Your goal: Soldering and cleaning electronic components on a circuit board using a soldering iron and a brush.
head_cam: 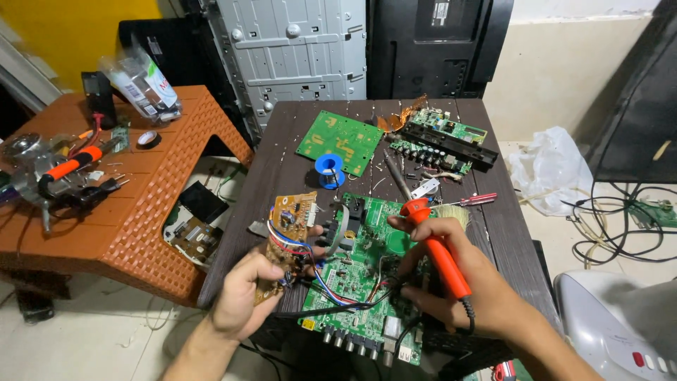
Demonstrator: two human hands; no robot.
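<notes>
My left hand [243,293] grips a small brown circuit board [290,229] with coloured wires running off it, held tilted just left of a large green circuit board [367,282] on the dark table [275,162]. Lying across my right hand [458,275] is an orange soldering iron [441,250], its tip end pointing up and away over the green board, its black cord trailing down. The fingers of that hand rest on the green board.
On the table's far half lie a green board [340,140], a blue solder spool [328,169], a red-handled screwdriver [474,200], a brush [451,212] and more boards [443,137]. An orange plastic stool [134,204] with tools stands left. Cables [620,226] lie right.
</notes>
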